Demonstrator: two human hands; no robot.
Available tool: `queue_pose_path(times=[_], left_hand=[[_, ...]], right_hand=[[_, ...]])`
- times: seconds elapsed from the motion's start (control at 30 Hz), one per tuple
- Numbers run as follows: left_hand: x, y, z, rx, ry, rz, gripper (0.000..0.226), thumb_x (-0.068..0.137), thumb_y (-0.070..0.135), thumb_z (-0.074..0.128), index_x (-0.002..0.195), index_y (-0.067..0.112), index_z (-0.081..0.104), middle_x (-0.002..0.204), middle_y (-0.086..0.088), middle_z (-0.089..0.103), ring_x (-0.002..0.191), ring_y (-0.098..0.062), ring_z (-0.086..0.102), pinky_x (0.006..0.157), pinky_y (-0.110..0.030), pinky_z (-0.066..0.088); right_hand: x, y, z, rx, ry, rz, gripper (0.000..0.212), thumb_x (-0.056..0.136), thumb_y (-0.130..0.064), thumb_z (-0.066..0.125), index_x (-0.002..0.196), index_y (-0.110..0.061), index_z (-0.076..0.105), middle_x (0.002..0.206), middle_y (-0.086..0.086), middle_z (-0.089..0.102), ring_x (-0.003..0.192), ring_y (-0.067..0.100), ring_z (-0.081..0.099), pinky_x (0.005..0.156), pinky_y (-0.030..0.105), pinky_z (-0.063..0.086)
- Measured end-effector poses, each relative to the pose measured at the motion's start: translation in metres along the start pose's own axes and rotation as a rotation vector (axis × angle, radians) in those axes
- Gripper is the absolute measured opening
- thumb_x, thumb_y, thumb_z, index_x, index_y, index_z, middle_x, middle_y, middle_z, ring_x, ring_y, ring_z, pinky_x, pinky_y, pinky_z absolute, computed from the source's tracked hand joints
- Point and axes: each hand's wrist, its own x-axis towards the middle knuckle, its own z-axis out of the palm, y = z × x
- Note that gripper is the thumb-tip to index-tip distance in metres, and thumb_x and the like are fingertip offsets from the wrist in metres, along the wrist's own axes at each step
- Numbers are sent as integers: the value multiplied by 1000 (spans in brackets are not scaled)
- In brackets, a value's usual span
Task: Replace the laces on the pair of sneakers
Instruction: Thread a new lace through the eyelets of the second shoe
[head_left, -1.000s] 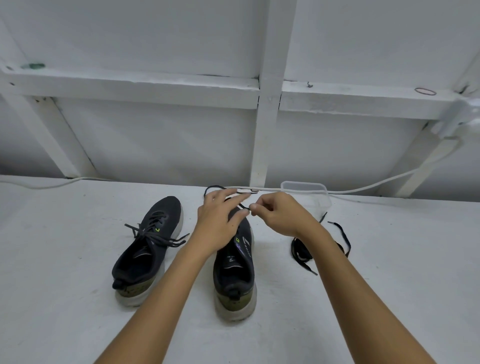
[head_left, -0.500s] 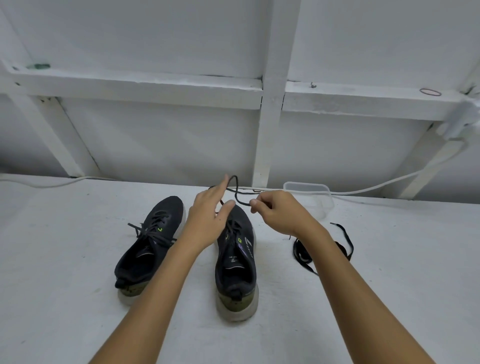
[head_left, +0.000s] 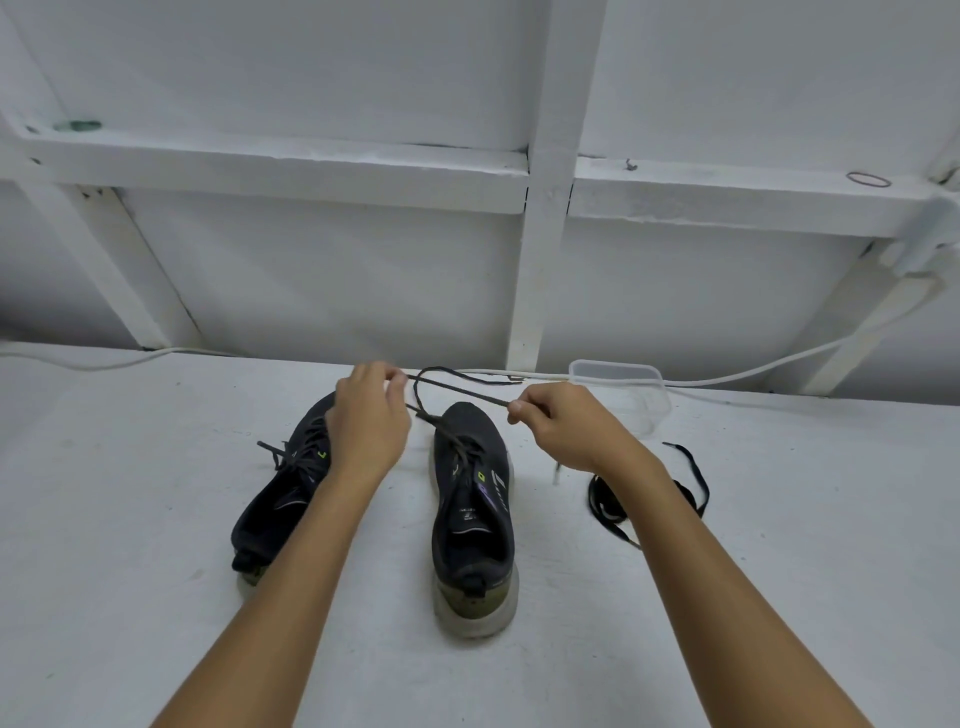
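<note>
Lace was seen stretched across the upper middle of the head view, above the toe of the right-hand sneaker. One stretch of it was pinched by the left hand at its raised fingertips, and another was pinched by the right hand between thumb and curled forefinger. Between the two hands the cord ran nearly level, left to right across the frame, while a loop was bent back toward the wall and a strand dropped from the crossing down into the eyelets of that sneaker.

The sneaker itself was laid with its long axis running up the frame, heel toward the lower edge and toe toward the wall, directly below the gap between the hands. The hands were judged about equally near its toe. The other sneaker, laced and tied, was partly covered by the left forearm at centre left.

Loose black laces were heaped at centre right, just beside the right forearm, so the right hand was judged nearer to them. A clear plastic container stood above them by the wall.
</note>
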Motion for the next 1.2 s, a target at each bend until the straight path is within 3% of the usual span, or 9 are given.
queue_pose_path(times=[0.1,0.23,0.4,0.63,0.77,0.83,0.97,1.1,1.2], left_hand=[[2,-11,-1,8,-17,-33,16,102,24,49,106,16,62,115,-1,62,110,-31,54,89,-52,48],[-10,0,3,-7,-234,296,42,100,36,53,142,30,54,142,8,55,131,-22,42,106,-45,38],[-18,20,12,69,-341,430,23,98,40,55,112,33,72,126,16,63,124,-16,45,100,-45,40],[-10,10,3,187,-158,231,17,100,36,56,107,29,70,108,11,64,109,-20,51,86,-41,40],[-21,16,4,14,-192,130,15,97,29,62,112,26,63,97,10,62,88,-14,56,78,-35,45],[-25,22,3,-80,-284,72,5,95,26,65,99,24,65,87,9,63,72,-8,55,70,-26,43],[-33,26,3,30,-623,20,14,94,36,65,94,26,74,87,13,66,81,-4,59,66,-15,40],[-37,27,7,56,-675,-102,21,95,41,63,101,27,76,96,11,68,92,-9,61,73,-24,43],[-38,30,12,-18,-691,-233,24,94,41,65,98,20,77,84,6,66,81,-13,61,75,-27,51]], right_hand=[[-2,6,1,6,-10,27,27,104,-33,51,87,-24,70,63,-7,54,58,13,47,57,27,39],[-2,0,7,17,-28,13,27,104,-31,52,89,-19,71,67,-11,56,59,9,49,58,24,38],[1,-9,11,7,-42,-29,27,103,-32,53,94,-15,73,72,-8,59,63,6,50,60,24,39],[-2,11,14,29,-118,90,24,104,-19,51,97,-16,73,81,-7,72,77,15,68,72,29,54],[-5,15,26,144,1,175,21,103,-24,52,94,-20,71,78,-6,76,68,9,72,68,30,55],[-8,18,31,333,52,301,20,103,-26,55,96,-17,71,76,-2,76,61,9,70,60,24,49],[-14,26,45,810,119,511,18,102,-22,59,106,-11,72,73,5,70,58,9,69,53,20,52],[-17,30,54,1068,93,611,14,104,-20,57,109,-11,66,90,10,72,73,10,75,64,22,59],[-17,30,57,1226,34,598,13,104,-5,54,116,-6,58,101,13,70,87,17,76,74,27,60]])
